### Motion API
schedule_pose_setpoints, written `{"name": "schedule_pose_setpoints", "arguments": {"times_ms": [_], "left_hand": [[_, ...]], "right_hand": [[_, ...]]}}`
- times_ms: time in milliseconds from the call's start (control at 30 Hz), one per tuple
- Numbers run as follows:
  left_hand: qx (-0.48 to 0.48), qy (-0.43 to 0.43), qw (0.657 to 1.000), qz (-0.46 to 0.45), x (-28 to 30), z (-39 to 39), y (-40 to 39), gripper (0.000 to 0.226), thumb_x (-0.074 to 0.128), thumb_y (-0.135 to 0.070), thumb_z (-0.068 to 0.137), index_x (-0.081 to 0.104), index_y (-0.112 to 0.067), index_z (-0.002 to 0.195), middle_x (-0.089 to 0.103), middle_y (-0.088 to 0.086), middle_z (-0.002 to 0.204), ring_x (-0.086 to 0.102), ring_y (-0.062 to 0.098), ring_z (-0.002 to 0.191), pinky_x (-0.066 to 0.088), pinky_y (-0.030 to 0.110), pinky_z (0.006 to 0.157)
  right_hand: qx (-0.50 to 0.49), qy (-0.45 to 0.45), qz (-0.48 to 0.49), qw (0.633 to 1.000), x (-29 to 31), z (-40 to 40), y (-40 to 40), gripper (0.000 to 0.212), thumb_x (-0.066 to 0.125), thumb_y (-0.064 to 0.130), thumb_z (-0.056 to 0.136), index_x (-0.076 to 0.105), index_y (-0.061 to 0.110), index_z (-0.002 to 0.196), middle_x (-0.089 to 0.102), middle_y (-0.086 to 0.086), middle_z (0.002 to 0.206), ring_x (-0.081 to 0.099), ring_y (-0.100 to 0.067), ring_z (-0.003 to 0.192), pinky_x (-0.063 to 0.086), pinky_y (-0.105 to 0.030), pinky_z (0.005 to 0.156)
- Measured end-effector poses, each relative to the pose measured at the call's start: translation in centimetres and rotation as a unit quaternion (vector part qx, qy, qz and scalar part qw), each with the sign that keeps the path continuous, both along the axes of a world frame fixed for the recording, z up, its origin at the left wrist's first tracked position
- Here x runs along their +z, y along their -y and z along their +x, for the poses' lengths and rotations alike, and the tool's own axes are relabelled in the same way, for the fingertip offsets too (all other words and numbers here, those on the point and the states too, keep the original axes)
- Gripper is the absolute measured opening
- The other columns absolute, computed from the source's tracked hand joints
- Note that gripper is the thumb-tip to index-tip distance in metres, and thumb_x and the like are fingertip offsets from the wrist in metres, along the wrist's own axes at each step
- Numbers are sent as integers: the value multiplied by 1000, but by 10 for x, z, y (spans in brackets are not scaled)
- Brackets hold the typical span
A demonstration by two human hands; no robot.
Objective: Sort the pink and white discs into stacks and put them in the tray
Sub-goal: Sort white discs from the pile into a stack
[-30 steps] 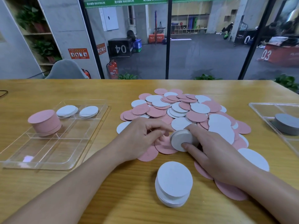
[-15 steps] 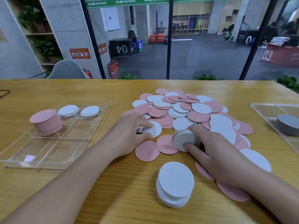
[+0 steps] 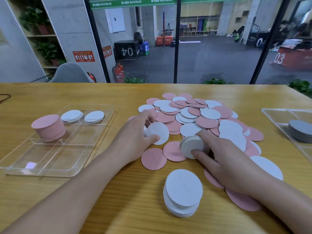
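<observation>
The left hand [image 3: 135, 134] pinches one white disc [image 3: 157, 133] at the loose pile [image 3: 202, 115] mid-table; the right hand [image 3: 231, 159] grips a small white stack [image 3: 190, 146]. The clear tray [image 3: 50, 169] near the table's left edge holds a pink stack [image 3: 48, 128] and two white stacks [image 3: 71, 116]. Another white stack [image 3: 183, 193] stands near the front edge.

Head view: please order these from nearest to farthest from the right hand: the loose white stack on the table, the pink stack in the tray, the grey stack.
From the right hand:
1. Loose white stack, just below-left of it.
2. Grey stack, far right.
3. Pink stack, far left, in the tray.
</observation>
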State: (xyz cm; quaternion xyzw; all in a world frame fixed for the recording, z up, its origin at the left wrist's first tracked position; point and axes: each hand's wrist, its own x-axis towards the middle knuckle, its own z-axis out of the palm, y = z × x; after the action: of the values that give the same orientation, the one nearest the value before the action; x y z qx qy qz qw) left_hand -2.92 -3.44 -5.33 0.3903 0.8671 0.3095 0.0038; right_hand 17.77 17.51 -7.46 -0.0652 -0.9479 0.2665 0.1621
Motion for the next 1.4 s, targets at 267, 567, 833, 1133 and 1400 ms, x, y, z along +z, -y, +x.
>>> {"name": "schedule_pose_setpoints", "arguments": {"times_ms": [267, 567, 833, 1133, 1400], "left_hand": [[-38, 212, 951, 222, 4, 2, -1, 29, 65, -26, 111, 79, -10, 92, 79, 8, 90, 79, 21, 81, 64, 30, 75], [-87, 169, 965, 181, 6, 5, 1, 36, 82, -4, 95, 78, -30, 120, 77, -6, 116, 77, 16, 92, 63, 29, 86], [-155, 143, 959, 190, 1, 15, -8, 9, 78, -9, 100, 81, -17, 100, 78, -4, 97, 67, 12, 87, 55, 33, 80], [-200, 156, 960, 117, -9, 26, -14, 27, 61, -9, 112, 83, -23, 117, 81, -10, 104, 76, 11, 97, 59, 27, 91], [66, -21, 996, -62, 4, -20, 15, 38, 72, -49, 102, 69, -35, 137, 63, -13, 129, 51, 15, 131, 42, 32, 102]], "right_hand": [[7, -3, -3, 1000, 0, 1, 0, 24, 60, 42, 105, 44, 29, 93, 60, 13, 83, 55, -16, 77, 41, -31, 64], [4, -1, -7, 1000, 2, 1, 1, 25, 62, 41, 105, 44, 29, 92, 58, 8, 74, 55, -17, 75, 43, -33, 65], [3, -15, -25, 1000, 2, 2, 1, 19, 63, 38, 106, 46, 39, 97, 62, 26, 87, 57, -10, 77, 40, -24, 63], [11, -10, 6, 1000, 1, -1, 1, 23, 58, 41, 106, 46, 32, 90, 59, 15, 88, 55, -14, 81, 43, -31, 68], [11, -9, 11, 1000, -1, 0, -1, 28, 59, 41, 107, 41, 33, 87, 59, 17, 92, 54, -15, 80, 40, -28, 65]]}}
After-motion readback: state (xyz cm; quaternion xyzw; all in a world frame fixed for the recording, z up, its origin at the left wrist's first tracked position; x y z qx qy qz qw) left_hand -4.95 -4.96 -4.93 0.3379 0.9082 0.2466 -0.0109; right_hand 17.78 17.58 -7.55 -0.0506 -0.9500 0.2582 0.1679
